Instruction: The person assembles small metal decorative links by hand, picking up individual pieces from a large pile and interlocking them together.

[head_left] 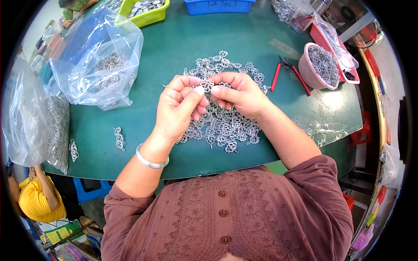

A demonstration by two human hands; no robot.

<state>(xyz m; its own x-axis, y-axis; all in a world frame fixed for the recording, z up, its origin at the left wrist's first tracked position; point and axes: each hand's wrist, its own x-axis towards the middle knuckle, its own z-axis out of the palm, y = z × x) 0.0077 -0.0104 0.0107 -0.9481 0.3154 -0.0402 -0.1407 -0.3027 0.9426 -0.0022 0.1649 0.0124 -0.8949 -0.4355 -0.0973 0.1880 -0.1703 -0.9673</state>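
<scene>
Between the fingertips of both hands is a small silver flower-shaped wire piece (pixel 206 85). My left hand (pixel 180 98) pinches its left side with thumb and forefinger, the other fingers curled in. From the right, my right hand (pixel 237 93) pinches the same piece the same way. Below and behind the hands spreads a loose pile of similar silver wire pieces (pixel 226 126) on the green table (pixel 170 41). Red-handled pliers (pixel 300 79) lie spread open to the right of the pile.
A pink basket (pixel 305 71) of wire pieces stands at right. Clear plastic bags (pixel 98 56) of metal parts sit at left. Two small wire clusters (pixel 119 139) lie near the front left. Green (pixel 148 18) and blue (pixel 220 8) bins stand at the back. Other people (pixel 41 195) are at left.
</scene>
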